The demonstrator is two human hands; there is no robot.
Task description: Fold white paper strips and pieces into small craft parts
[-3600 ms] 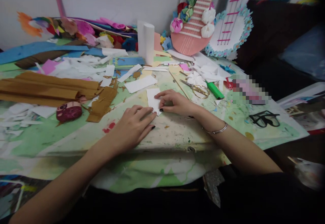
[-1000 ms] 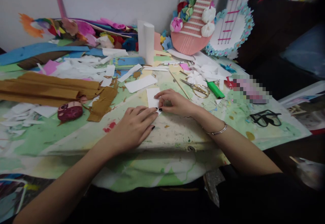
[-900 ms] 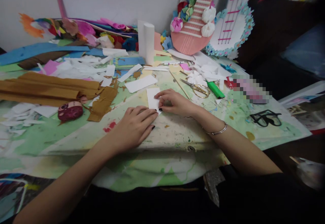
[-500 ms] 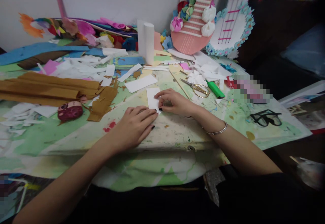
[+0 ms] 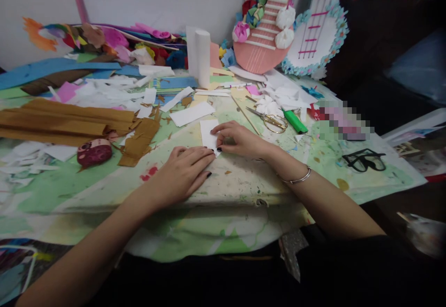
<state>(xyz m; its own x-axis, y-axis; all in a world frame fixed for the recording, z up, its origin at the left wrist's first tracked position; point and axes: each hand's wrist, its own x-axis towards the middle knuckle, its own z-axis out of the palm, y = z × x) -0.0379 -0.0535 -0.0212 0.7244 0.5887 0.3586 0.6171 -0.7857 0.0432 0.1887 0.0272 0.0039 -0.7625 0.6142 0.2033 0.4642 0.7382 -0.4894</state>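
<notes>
A small white paper strip (image 5: 206, 133) lies on the patterned tablecloth in front of me. My left hand (image 5: 186, 170) rests flat with its fingers stretched out, fingertips on the near end of the strip. My right hand (image 5: 240, 140) is bent over the strip's right side, its thumb and fingers pinching at the paper; the exact contact is partly hidden. Just beyond, a second white paper piece (image 5: 193, 114) lies apart from both hands. Gold-handled scissors (image 5: 274, 123) lie behind my right hand, beside a green object (image 5: 294, 121).
Brown crepe paper (image 5: 62, 121) and a dark red patterned object (image 5: 94, 152) lie to the left, with white scraps around. A white roll (image 5: 202, 58) stands at the back. Decorated paper instruments (image 5: 263, 56) lean on the wall. Black-framed glasses (image 5: 364, 160) lie right.
The view has shifted very slightly. Both hands stay at the white paper strip in almost the same pose.
</notes>
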